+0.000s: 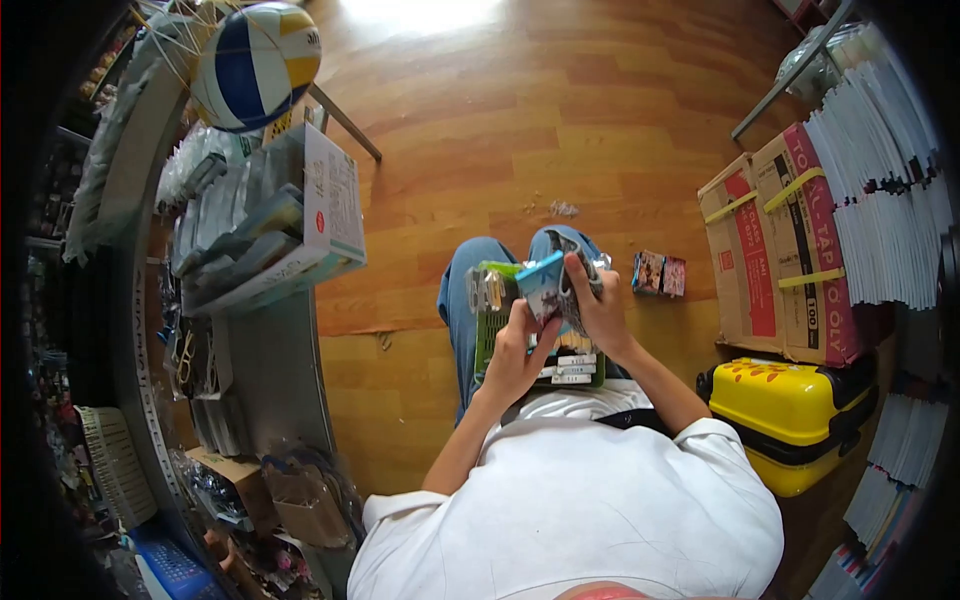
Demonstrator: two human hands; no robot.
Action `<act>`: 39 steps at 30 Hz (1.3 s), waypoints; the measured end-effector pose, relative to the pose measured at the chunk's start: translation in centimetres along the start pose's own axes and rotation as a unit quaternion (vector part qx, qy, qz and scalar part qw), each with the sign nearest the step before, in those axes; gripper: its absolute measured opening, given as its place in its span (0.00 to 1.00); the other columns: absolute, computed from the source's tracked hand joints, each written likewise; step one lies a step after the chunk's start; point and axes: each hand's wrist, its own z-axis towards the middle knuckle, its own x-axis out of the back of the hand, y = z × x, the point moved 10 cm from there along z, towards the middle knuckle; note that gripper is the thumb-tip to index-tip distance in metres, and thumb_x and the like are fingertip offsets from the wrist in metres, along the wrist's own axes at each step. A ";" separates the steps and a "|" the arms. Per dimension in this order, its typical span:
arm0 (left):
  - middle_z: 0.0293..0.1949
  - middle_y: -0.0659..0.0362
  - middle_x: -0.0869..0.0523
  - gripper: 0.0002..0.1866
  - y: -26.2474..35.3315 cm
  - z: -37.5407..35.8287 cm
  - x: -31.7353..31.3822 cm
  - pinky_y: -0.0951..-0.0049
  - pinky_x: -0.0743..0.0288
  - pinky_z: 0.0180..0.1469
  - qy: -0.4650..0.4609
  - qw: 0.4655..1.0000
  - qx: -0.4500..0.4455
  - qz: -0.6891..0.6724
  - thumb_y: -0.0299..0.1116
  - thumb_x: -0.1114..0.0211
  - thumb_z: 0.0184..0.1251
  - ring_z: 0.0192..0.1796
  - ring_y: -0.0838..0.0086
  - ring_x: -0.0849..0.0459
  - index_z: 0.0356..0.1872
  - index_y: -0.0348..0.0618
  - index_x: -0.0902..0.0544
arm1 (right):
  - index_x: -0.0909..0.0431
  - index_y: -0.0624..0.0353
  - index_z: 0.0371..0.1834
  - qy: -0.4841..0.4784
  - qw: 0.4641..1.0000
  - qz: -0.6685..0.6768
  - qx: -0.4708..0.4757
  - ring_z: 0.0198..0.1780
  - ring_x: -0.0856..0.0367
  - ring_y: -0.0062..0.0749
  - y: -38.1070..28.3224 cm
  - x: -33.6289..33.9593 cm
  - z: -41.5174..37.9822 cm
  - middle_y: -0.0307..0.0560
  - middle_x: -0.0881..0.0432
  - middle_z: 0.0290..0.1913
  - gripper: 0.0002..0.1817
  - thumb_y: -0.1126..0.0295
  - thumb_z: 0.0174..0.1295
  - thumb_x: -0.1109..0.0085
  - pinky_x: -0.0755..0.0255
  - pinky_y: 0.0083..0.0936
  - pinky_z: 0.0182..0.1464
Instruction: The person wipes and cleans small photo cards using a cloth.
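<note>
Over my lap, my left hand (517, 352) is closed on a small light-blue picture pack (541, 283) with a printed scene on its face. My right hand (600, 308) grips a crumpled grey cloth (568, 248), which lies against the pack's right side. Beneath both hands a green basket (484, 345) rests on my thighs. Small white boxes (573, 369) are stacked at its near end, and clear-wrapped items (491, 288) stand at its far left corner. My fingers hide part of the pack and of the basket's contents.
Small picture packs (659, 273) lie on the wooden floor to the right, with scraps (563, 209) farther ahead. Cardboard boxes (768, 260) and a yellow case (775, 415) stand at right. On the left are a metal shelf (270, 370), a white carton (333, 195) and a hanging volleyball (255, 68).
</note>
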 end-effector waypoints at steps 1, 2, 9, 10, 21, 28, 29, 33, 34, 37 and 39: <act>0.25 0.55 0.19 0.09 -0.4 0.0 0.1 0.74 0.30 0.27 -0.029 0.998 0.045 -0.030 0.28 0.40 0.71 0.25 0.73 0.19 0.40 0.36 0.33 | 0.28 0.63 0.19 0.012 0.999 -0.021 0.035 0.22 0.37 0.13 -0.5 0.5 0.4 0.33 0.31 0.16 0.28 0.52 0.72 0.49 0.43 0.21 0.23; 0.24 0.56 0.20 0.09 -0.7 -0.1 0.0 0.76 0.31 0.25 -0.059 0.992 0.092 -0.059 0.27 0.41 0.71 0.23 0.75 0.20 0.40 0.36 0.33 | 0.28 0.63 0.19 0.016 0.999 -0.020 0.047 0.22 0.37 0.13 -0.7 1.2 0.9 0.33 0.31 0.16 0.28 0.52 0.72 0.49 0.43 0.21 0.23; 0.21 0.54 0.22 0.12 -0.2 -0.2 -0.5 0.71 0.36 0.25 -0.121 0.991 0.056 -0.015 0.27 0.41 0.72 0.22 0.77 0.29 0.49 0.32 0.32 | 0.22 0.65 0.30 -0.019 0.965 -0.041 0.260 0.20 0.25 0.20 -8.5 -0.5 -0.5 0.44 0.25 0.16 0.17 0.59 0.66 0.39 0.33 0.25 0.23; 0.21 0.53 0.23 0.12 -0.4 -0.3 -0.7 0.70 0.36 0.24 -0.135 0.988 0.069 -0.014 0.27 0.41 0.71 0.21 0.77 0.29 0.48 0.32 0.32 | 0.21 0.65 0.30 -0.057 0.967 -0.076 0.235 0.19 0.25 0.20 -7.7 -0.9 -0.3 0.43 0.26 0.16 0.17 0.58 0.65 0.38 0.34 0.25 0.23; 0.21 0.51 0.22 0.12 0.4 -1.4 0.9 0.68 0.35 0.23 -0.110 0.990 0.079 0.040 0.29 0.39 0.70 0.20 0.70 0.28 0.44 0.35 0.33 | 0.22 0.61 0.27 0.038 0.993 0.059 0.091 0.20 0.24 0.23 -6.1 3.0 2.5 0.40 0.22 0.22 0.19 0.54 0.60 0.33 0.31 0.24 0.27; 0.17 0.53 0.25 0.16 0.9 -2.3 -0.7 0.69 0.38 0.21 -0.192 0.976 0.055 0.088 0.31 0.37 0.67 0.16 0.69 0.33 0.49 0.37 0.32 | 0.22 0.60 0.33 -0.180 0.914 -0.252 0.262 0.29 0.23 0.47 -6.0 -3.9 -1.5 0.54 0.18 0.32 0.20 0.55 0.50 0.29 0.29 0.35 0.40; 0.18 0.52 0.24 0.15 1.2 -2.4 -0.5 0.68 0.37 0.21 -0.173 0.979 0.038 0.095 0.31 0.36 0.67 0.16 0.69 0.31 0.48 0.37 0.31 | 0.22 0.61 0.31 -0.188 0.929 -0.253 0.194 0.28 0.24 0.45 -4.9 -4.0 -0.7 0.54 0.18 0.30 0.20 0.55 0.52 0.29 0.29 0.33 0.37; 0.19 0.51 0.22 0.14 1.3 -3.1 0.0 0.68 0.35 0.21 -0.169 0.981 0.046 0.082 0.31 0.36 0.66 0.17 0.68 0.28 0.45 0.38 0.31 | 0.23 0.60 0.27 0.001 0.991 -0.071 -0.116 0.26 0.25 0.43 -0.9 1.0 2.9 0.50 0.19 0.26 0.20 0.53 0.56 0.33 0.31 0.31 0.32; 0.19 0.51 0.22 0.14 1.0 -3.4 0.3 0.68 0.35 0.21 -0.167 0.981 0.046 0.082 0.31 0.36 0.66 0.17 0.68 0.28 0.45 0.38 0.31 | 0.24 0.60 0.27 -0.010 0.992 -0.002 -0.123 0.28 0.24 0.43 -0.2 2.2 4.1 0.49 0.19 0.28 0.20 0.53 0.57 0.33 0.31 0.32 0.33; 0.25 0.44 0.18 0.15 -0.6 -3.7 1.7 0.60 0.28 0.27 -0.112 0.984 0.096 0.103 0.31 0.35 0.64 0.24 0.49 0.20 0.45 0.37 0.29 | 0.24 0.59 0.25 -0.051 0.993 -0.054 0.097 0.30 0.22 0.45 -6.3 1.6 3.2 0.48 0.19 0.28 0.20 0.53 0.57 0.34 0.30 0.36 0.34; 0.26 0.44 0.18 0.15 -1.0 -3.7 1.4 0.59 0.27 0.28 -0.126 0.985 0.032 0.115 0.31 0.35 0.64 0.26 0.49 0.19 0.45 0.37 0.29 | 0.24 0.58 0.21 -0.076 0.903 -0.180 0.382 0.28 0.22 0.46 -11.4 -2.6 -2.3 0.47 0.21 0.24 0.18 0.55 0.56 0.33 0.30 0.39 0.36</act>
